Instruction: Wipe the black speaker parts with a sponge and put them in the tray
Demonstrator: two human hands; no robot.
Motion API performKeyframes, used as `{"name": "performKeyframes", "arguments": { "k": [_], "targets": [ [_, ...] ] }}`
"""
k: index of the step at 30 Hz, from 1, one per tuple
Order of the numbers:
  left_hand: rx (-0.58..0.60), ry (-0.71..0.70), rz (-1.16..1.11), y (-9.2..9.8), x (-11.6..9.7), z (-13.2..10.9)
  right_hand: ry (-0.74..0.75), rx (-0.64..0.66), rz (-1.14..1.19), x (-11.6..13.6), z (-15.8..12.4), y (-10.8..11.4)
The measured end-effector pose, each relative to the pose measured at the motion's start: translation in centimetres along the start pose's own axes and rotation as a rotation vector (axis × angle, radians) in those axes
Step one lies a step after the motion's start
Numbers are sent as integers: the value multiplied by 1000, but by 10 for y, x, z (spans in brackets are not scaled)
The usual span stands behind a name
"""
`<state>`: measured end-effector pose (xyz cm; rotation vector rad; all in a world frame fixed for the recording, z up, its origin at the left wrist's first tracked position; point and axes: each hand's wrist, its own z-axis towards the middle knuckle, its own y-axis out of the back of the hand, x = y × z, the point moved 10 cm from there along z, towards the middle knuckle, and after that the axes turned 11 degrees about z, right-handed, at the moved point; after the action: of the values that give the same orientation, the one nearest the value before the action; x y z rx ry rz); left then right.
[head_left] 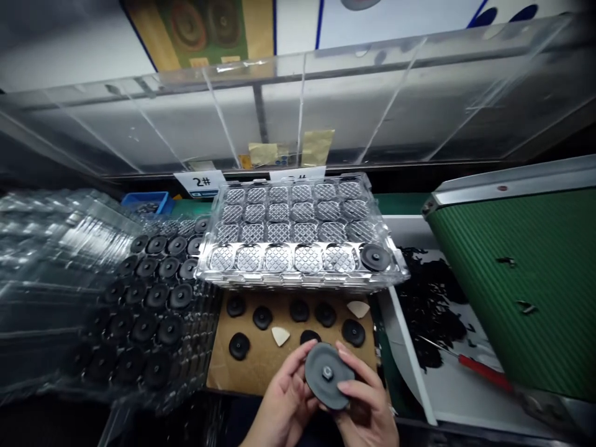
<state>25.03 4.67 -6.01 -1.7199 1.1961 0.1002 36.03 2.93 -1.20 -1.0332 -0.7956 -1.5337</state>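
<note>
My left hand (284, 397) and my right hand (365, 397) together hold a dark grey rubber disc (321, 391) with a metal hex nut (327, 373) at its centre. Just beyond my hands lies a brown cardboard sheet (265, 372) with several black rubber discs (262, 317) and two cream triangular pieces (280, 336) on it. Past the cardboard stands a clear plastic tray (298, 279) with rows of textured silver pockets. One black disc (375, 257) sits in its front right pocket.
At left, a stack of clear trays (153, 298) holds rows of black discs. A green ribbed conveyor belt (516, 292) runs at right beside a white bin of black scraps (433, 304). A red-handled screwdriver (484, 372) lies there. A transparent acrylic shield (279, 105) stands behind.
</note>
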Motion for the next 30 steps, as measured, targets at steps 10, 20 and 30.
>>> {"name": "performKeyframes", "arguments": {
  "k": [10, 20, 30],
  "targets": [
    [-231, -170, -168, 47, -11, -54, -105, 304, 38, 10, -24, -74],
    [-274, -269, -363, 79, -38, -90, -591, 633, -457, -190, -41, -107],
    [-457, -226, -362, 108, -31, -86, -634, 826, -466, -204, -73, -153]
  ]
}}
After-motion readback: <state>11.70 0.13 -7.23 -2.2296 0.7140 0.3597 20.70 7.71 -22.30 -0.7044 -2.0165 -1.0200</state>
